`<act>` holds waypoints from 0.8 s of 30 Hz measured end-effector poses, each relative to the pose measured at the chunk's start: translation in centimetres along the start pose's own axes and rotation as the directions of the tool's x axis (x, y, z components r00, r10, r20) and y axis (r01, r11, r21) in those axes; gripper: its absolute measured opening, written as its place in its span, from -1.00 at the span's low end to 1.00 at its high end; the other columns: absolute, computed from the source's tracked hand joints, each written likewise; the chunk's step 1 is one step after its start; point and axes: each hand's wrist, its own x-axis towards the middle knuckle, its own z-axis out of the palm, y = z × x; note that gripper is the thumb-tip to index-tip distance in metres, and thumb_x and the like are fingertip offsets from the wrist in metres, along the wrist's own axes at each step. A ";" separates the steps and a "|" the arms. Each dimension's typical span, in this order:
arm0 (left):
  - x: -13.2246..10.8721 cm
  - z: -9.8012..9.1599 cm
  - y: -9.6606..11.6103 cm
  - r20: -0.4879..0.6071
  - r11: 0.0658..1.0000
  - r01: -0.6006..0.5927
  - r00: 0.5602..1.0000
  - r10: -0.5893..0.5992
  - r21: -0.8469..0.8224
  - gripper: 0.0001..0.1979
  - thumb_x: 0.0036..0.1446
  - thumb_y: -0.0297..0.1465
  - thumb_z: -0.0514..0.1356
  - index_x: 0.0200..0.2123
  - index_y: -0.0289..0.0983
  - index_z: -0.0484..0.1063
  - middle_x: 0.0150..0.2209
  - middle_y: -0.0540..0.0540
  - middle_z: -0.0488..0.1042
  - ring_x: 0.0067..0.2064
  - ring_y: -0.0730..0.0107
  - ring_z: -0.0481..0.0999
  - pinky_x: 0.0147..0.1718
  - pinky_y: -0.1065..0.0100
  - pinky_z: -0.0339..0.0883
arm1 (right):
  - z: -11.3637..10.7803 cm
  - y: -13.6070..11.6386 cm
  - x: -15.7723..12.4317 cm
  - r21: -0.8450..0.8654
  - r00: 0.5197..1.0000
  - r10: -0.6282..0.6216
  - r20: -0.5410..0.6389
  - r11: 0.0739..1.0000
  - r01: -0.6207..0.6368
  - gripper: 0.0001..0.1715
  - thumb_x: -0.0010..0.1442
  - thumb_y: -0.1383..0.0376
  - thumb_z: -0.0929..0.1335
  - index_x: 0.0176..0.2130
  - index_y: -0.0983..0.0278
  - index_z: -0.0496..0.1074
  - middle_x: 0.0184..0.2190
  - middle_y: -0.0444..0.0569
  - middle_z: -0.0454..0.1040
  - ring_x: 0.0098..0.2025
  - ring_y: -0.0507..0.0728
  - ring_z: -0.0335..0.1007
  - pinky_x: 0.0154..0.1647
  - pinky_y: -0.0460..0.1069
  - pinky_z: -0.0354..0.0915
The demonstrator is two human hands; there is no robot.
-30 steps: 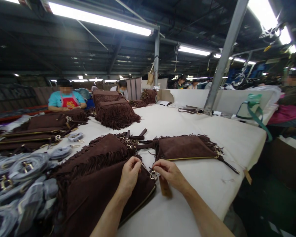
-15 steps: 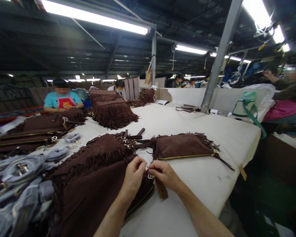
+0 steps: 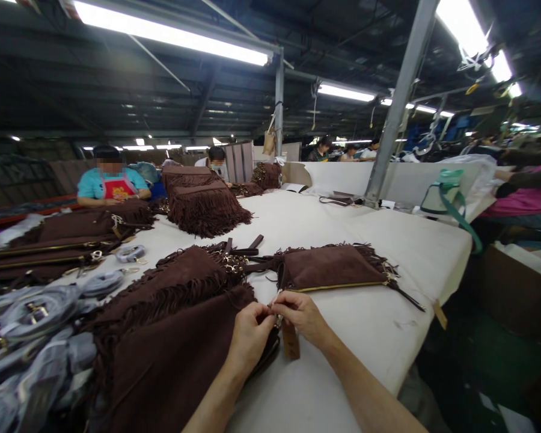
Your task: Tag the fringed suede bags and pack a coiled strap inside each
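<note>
My left hand [image 3: 252,329] and my right hand [image 3: 301,314] meet fingertip to fingertip at the corner of a dark brown bag [image 3: 175,349]. Both are closed in a pinch. A thin white bit shows at the right fingertips, too small to name. Just below them is a gold-coloured metal fitting, partly covered by the fingers. A brown hang tag [image 3: 291,343] dangles under my right hand. Beyond my hands lies a second brown bag [image 3: 333,266] with fringe and a gold zip. A fringed brown bag [image 3: 193,270] lies behind the near one.
Coiled grey straps [image 3: 45,313] with metal buckles pile up on the left. A fringed brown stack [image 3: 202,198] stands farther back on the white table [image 3: 365,337]. A metal post [image 3: 394,108] rises at the table's far side. A co-worker [image 3: 115,177] in blue sits at left.
My left hand has dropped slightly and its fingertips now touch those of my right hand. The tag hangs slightly higher. At far right, a person has leaned lower.
</note>
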 end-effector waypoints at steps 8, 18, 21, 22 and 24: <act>0.0 0.8 0.1 -0.054 0.996 -0.060 0.996 0.064 0.071 -0.81 0.01 -0.35 0.11 -0.57 -0.29 0.42 -0.56 0.02 0.38 -0.44 0.42 0.32 -0.42 0.43 0.11 | -0.1 -0.3 0.0 -0.019 1.000 -0.007 0.010 1.000 0.008 -0.72 0.01 0.10 0.44 -0.49 0.27 0.49 -0.63 -0.20 0.32 -0.61 -0.03 0.12 -0.60 -0.11 0.06; 0.5 0.0 0.1 0.080 0.983 0.086 0.994 -0.074 -0.163 -0.86 -0.19 -0.32 0.13 -0.64 -0.28 0.34 -0.62 0.06 0.27 -0.50 0.46 0.21 -0.47 0.43 0.07 | -0.2 0.4 0.2 0.093 0.998 0.065 -0.008 0.994 -0.064 -0.65 -0.04 0.10 0.45 -0.31 0.27 0.38 -0.60 -0.23 0.35 -0.59 -0.03 0.15 -0.59 -0.12 0.07; 0.5 0.1 0.0 0.080 0.984 0.079 0.995 -0.067 -0.157 -0.86 -0.19 -0.33 0.12 -0.63 -0.28 0.34 -0.61 0.06 0.27 -0.49 0.46 0.21 -0.46 0.43 0.07 | -0.2 0.1 0.1 0.073 0.995 0.096 -0.007 0.993 -0.095 -0.60 0.04 0.03 0.40 -0.27 0.29 0.37 -0.55 -0.20 0.39 -0.61 -0.05 0.13 -0.61 -0.12 0.05; 0.5 0.1 0.0 0.077 0.985 0.073 0.995 -0.062 -0.155 -0.86 -0.18 -0.33 0.12 -0.63 -0.28 0.33 -0.61 0.06 0.27 -0.49 0.46 0.21 -0.46 0.43 0.07 | -0.3 0.1 0.0 0.074 0.995 0.100 -0.001 0.992 -0.099 -0.59 0.05 0.02 0.40 -0.26 0.29 0.36 -0.54 -0.19 0.40 -0.61 -0.05 0.13 -0.61 -0.12 0.05; 0.5 0.2 -0.1 0.071 0.987 0.060 0.996 -0.050 -0.151 -0.84 -0.17 -0.31 0.12 -0.63 -0.28 0.32 -0.61 0.06 0.25 -0.49 0.46 0.19 -0.46 0.43 0.06 | -0.2 0.1 0.0 0.096 0.995 0.095 0.021 0.991 -0.096 -0.55 0.01 0.04 0.44 -0.24 0.29 0.34 -0.54 -0.21 0.38 -0.60 -0.05 0.15 -0.60 -0.12 0.04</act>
